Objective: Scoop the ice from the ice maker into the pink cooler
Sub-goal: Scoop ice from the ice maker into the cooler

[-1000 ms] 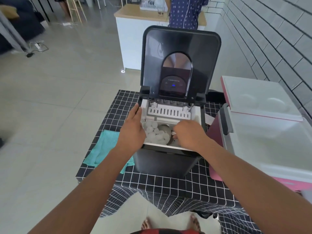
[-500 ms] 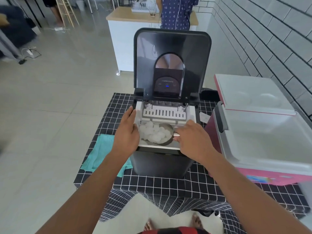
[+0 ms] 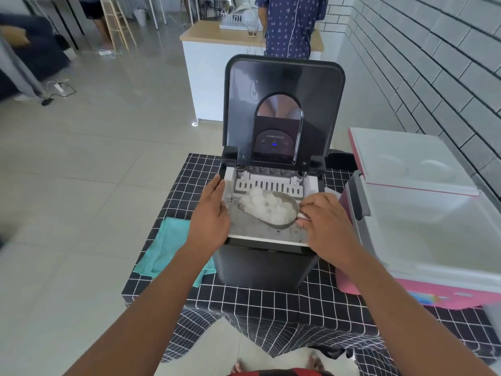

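Note:
A black ice maker (image 3: 260,264) stands on the checked table with its lid (image 3: 283,104) raised upright. My right hand (image 3: 324,221) grips the handle of a metal scoop (image 3: 282,210) heaped with ice (image 3: 267,206), held just above the white ice basket. My left hand (image 3: 211,215) rests flat on the machine's left rim, fingers together, holding the body steady. To the right sits the pink cooler (image 3: 423,240), lid open and leaning back, its white inside facing up.
A teal cloth (image 3: 165,248) lies on the black-and-white checked tablecloth (image 3: 271,302) left of the machine. A person in a blue patterned shirt (image 3: 290,25) stands at a white counter behind. A brick wall runs along the right. My bare feet show below the table edge.
The scoop has come up out of the basket, now full of ice and higher than before. My left hand stays on the left rim. The camera has tilted slightly.

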{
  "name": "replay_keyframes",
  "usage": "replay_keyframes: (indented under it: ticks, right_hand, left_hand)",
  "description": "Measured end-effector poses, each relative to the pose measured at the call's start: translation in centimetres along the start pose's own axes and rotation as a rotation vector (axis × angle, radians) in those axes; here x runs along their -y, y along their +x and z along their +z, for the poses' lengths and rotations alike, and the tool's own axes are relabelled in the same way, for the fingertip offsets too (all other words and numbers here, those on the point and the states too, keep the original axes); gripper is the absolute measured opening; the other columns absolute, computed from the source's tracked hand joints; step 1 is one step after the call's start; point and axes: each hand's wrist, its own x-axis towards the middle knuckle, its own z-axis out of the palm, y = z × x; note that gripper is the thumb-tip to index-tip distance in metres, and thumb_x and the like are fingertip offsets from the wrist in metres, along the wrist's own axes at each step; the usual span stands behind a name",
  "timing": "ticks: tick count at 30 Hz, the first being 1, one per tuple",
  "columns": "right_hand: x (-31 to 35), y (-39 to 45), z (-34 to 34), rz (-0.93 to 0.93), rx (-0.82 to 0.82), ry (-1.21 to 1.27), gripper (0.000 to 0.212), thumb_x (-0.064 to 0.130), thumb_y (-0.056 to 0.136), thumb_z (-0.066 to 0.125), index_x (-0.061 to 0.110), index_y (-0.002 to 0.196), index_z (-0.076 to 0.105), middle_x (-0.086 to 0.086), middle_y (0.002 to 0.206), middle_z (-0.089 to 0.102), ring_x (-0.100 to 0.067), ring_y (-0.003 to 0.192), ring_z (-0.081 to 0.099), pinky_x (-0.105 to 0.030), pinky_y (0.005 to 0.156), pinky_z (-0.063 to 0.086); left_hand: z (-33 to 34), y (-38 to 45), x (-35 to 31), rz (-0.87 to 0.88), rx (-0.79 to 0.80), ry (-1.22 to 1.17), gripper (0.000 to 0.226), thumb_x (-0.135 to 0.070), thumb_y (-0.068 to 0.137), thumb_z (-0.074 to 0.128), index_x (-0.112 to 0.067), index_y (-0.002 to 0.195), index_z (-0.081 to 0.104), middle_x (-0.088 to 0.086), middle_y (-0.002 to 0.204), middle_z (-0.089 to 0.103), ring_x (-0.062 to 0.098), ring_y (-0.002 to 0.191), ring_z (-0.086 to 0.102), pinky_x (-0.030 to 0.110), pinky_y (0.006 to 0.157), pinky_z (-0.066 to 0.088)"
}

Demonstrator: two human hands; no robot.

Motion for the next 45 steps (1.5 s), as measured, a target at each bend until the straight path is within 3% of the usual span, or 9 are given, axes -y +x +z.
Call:
replay_keyframes:
  ticks: [7, 12, 15, 27, 30, 33, 37, 40, 45]
  right_hand:
    - [-1.7, 0.1, -0.9, -0.004, -0.035, 0.056, 0.025, 0.030, 0.089, 0.063, 0.015, 0.108, 0.069, 0.009, 0.114, 0.052, -0.012, 0.115, 0.037, -0.032, 0.104, 0.034]
    - [-3.9, -0.3, -2.5, 0.005, -0.067, 0.079, 0.019, 0.025, 0.090, 0.062, 0.014, 0.103, 0.069, 0.008, 0.115, 0.052, -0.013, 0.116, 0.037, -0.031, 0.101, 0.033]
    - [-5.9, -1.0, -4.0, 0.025, -0.093, 0.115, 0.018, 0.021, 0.090, 0.063, 0.011, 0.103, 0.070, 0.005, 0.117, 0.055, -0.014, 0.115, 0.036, -0.030, 0.100, 0.031]
    - [-19.2, -7.6, -9.0, 0.311, -0.021, 0.106, 0.018, 0.022, 0.093, 0.057, 0.008, 0.105, 0.059, -0.003, 0.111, 0.053, -0.022, 0.108, 0.041, -0.036, 0.090, 0.037]
    - [-23.1, -9.8, -9.2, 0.381, 0.011, 0.078, 0.015, 0.024, 0.095, 0.055, 0.010, 0.099, 0.055, -0.003, 0.104, 0.052, -0.024, 0.100, 0.043, -0.037, 0.081, 0.038]
    - [-26.2, -11.4, -8.7, 0.483, 0.080, 0.088, 0.015, 0.028, 0.097, 0.050, 0.014, 0.093, 0.051, -0.004, 0.092, 0.054, -0.027, 0.091, 0.049, -0.038, 0.071, 0.041]
    - [-29.7, -12.2, -7.1, 0.549, 0.204, -0.010, 0.020, 0.033, 0.096, 0.049, 0.015, 0.104, 0.051, -0.007, 0.092, 0.062, -0.028, 0.081, 0.056, -0.033, 0.060, 0.039]
    - [-31.5, -12.1, -5.4, 0.546, 0.298, -0.077, 0.021, 0.033, 0.094, 0.052, 0.016, 0.107, 0.052, -0.008, 0.098, 0.065, -0.028, 0.083, 0.059, -0.032, 0.060, 0.039]
    - [-33.0, -10.8, -3.3, 0.654, 0.417, 0.034, 0.024, 0.036, 0.089, 0.058, 0.015, 0.101, 0.061, -0.005, 0.100, 0.066, -0.026, 0.084, 0.062, -0.028, 0.061, 0.040]
  left_hand:
    - [-0.1, -0.1, -0.6, -0.003, 0.013, 0.030, 0.052, -0.003, 0.098, 0.038, -0.012, 0.149, 0.036, -0.007, 0.160, 0.022, 0.009, 0.141, 0.028, 0.000, 0.096, 0.017]
    - [-0.3, 0.2, -1.9, 0.031, 0.066, 0.217, 0.058, 0.002, 0.092, 0.043, -0.006, 0.149, 0.033, 0.003, 0.161, 0.019, 0.024, 0.144, 0.028, 0.032, 0.112, 0.031]
    - [0.5, 0.4, -3.8, 0.072, 0.073, 0.277, 0.056, -0.004, 0.092, 0.045, -0.009, 0.148, 0.036, 0.002, 0.161, 0.020, 0.024, 0.146, 0.022, 0.041, 0.115, 0.030]
    - [11.5, 2.1, -17.5, 0.285, 0.188, 0.068, 0.046, -0.019, 0.096, 0.053, -0.020, 0.142, 0.047, -0.004, 0.149, 0.044, 0.010, 0.135, 0.038, 0.015, 0.107, 0.018]
    - [15.4, 2.1, -20.7, 0.304, 0.254, 0.000, 0.047, -0.020, 0.094, 0.055, -0.021, 0.140, 0.047, -0.004, 0.145, 0.045, -0.006, 0.121, 0.037, 0.002, 0.102, 0.018]
    - [19.4, 1.7, -22.7, 0.268, 0.435, 0.020, 0.052, -0.026, 0.095, 0.054, -0.017, 0.144, 0.039, 0.002, 0.146, 0.038, 0.014, 0.133, 0.036, 0.026, 0.113, 0.029]
    - [24.2, 1.1, -23.4, 0.137, 0.502, 0.414, 0.066, -0.036, 0.096, 0.045, -0.006, 0.150, 0.021, 0.018, 0.152, 0.023, 0.037, 0.143, 0.015, 0.041, 0.119, 0.014]
    - [25.9, -0.2, -23.0, 0.085, 0.427, 0.432, 0.078, -0.016, 0.090, 0.047, 0.002, 0.152, 0.003, 0.024, 0.159, -0.001, 0.037, 0.147, -0.005, 0.041, 0.121, 0.005]
    - [26.3, -0.7, -22.2, 0.086, 0.331, 0.305, 0.075, 0.004, 0.088, 0.045, 0.006, 0.151, 0.005, 0.021, 0.160, -0.005, 0.029, 0.149, -0.007, 0.023, 0.117, 0.001]
